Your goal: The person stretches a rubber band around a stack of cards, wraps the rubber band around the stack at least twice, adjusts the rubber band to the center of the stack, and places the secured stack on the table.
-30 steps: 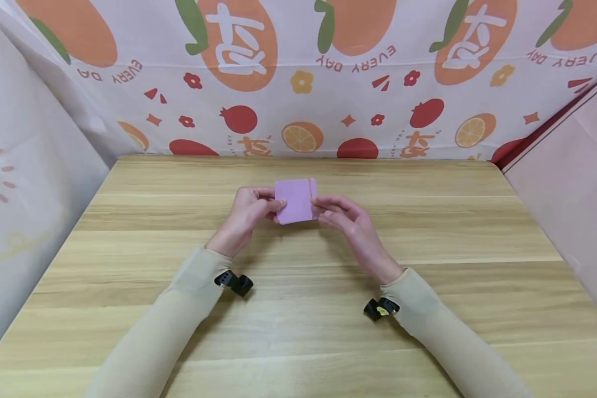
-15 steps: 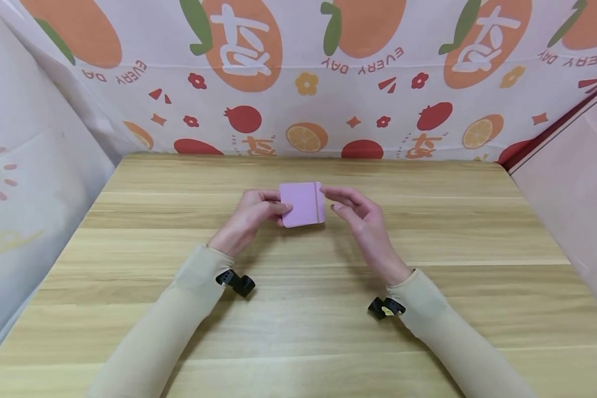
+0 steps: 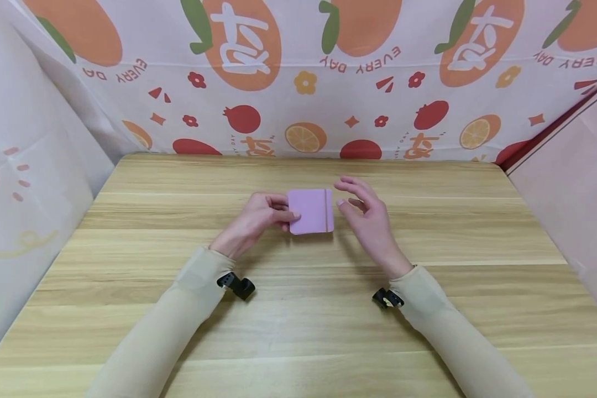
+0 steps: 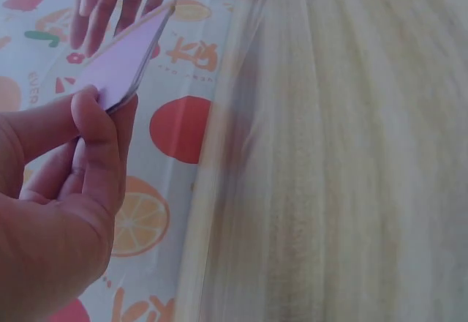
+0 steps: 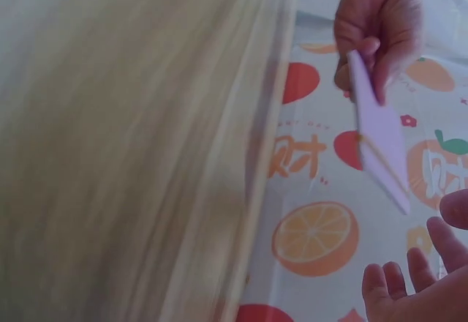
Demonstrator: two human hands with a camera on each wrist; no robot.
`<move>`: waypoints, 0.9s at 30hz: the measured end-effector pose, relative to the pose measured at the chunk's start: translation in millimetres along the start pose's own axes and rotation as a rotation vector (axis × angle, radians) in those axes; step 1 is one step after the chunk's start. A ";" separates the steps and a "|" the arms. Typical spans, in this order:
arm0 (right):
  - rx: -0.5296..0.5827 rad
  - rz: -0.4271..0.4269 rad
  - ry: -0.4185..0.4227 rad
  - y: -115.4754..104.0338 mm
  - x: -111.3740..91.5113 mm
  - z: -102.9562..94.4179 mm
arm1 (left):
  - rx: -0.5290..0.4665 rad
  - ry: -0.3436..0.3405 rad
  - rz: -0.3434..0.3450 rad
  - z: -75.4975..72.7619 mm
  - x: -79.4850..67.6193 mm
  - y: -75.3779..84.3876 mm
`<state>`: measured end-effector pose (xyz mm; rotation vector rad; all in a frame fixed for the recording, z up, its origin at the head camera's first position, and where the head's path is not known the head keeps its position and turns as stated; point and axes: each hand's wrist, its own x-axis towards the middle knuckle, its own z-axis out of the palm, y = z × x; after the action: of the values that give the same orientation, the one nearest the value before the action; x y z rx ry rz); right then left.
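A small square lilac notebook with rounded corners has a tan elastic band running down near its right edge. My left hand pinches its left side, thumb on the cover and fingers behind. In the left wrist view the notebook appears tilted, nearly edge-on, with its dark-lined edge showing. My right hand is apart from it, just to the right, fingers loosely bent and holding nothing. The right wrist view shows that hand below the notebook's banded end.
Beneath both arms lies a wood-grain table. A white fruit-print cloth hangs along its far edge, with pale cloth sides at left and right. A black strapped camera sits on the left wrist, another on the right.
My right hand has let go of the notebook's banded edge and drawn away to the right. The left hand has carried the notebook slightly right and nearer.
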<state>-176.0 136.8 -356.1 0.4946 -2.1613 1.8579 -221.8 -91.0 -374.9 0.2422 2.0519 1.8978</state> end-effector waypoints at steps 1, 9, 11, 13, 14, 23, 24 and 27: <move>-0.016 0.000 0.000 -3.1 -0.6 0.2 | 0.001 -0.012 0.007 0.6 0.1 -0.3; -0.097 0.036 0.016 -9.9 -2.0 0.3 | 0.011 -0.070 -0.021 6.7 -2.3 1.5; -0.098 0.048 0.019 -9.8 -1.9 0.3 | 0.009 -0.089 -0.026 7.9 -3.1 1.8; -0.100 0.070 0.019 -10.2 -1.6 0.0 | 0.007 -0.104 -0.029 9.0 -3.6 1.8; -0.104 0.081 0.016 -10.3 -1.5 0.0 | 0.006 -0.110 -0.031 9.2 -4.0 1.9; -0.098 0.130 0.006 -11.6 0.0 -2.0 | 0.025 -0.130 -0.003 9.7 -2.9 0.9; -0.094 0.136 0.007 -11.3 0.3 -2.4 | 0.027 -0.131 -0.002 9.8 -2.8 0.9; -0.072 0.147 0.013 -10.4 1.6 -3.4 | 0.034 -0.134 -0.001 10.1 -3.1 2.0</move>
<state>-173.3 138.7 -345.5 0.3158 -2.3027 1.8427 -215.5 -82.5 -373.1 0.3658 1.9966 1.7955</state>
